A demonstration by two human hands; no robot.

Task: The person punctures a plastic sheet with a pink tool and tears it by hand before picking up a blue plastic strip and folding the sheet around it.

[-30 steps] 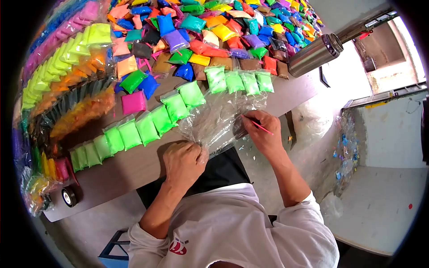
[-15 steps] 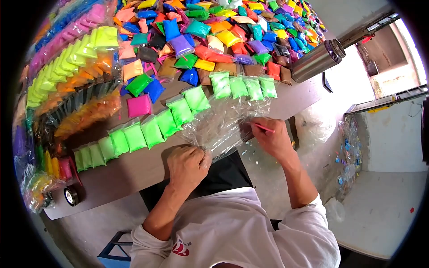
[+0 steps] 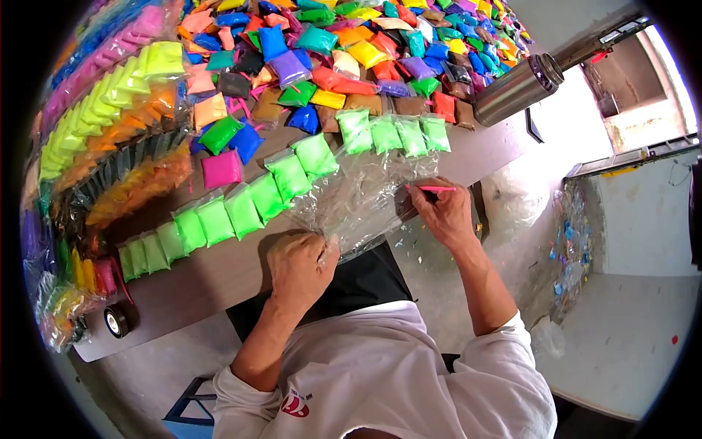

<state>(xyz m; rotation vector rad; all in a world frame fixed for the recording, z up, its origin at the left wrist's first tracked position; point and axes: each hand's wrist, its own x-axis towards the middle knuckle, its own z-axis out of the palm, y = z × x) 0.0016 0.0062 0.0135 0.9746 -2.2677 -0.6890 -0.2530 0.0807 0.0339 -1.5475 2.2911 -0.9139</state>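
Note:
My left hand is closed on the near-left edge of a large clear plastic bag at the table's front edge. On the bag's right side, my right hand grips a thin pink stick, its fingertips right at the plastic. A slanting row of light green packets lies left of the bag. Several more light green packets lie along its far edge.
A big heap of multicoloured packets covers the back of the table. Layered yellow packets fill the left side. A steel flask lies at the back right; a tape roll sits front left.
My right hand has shifted up slightly, and the pink stick now lies flatter across its fingers. My left hand has moved slightly up and left, still closed on the plastic.

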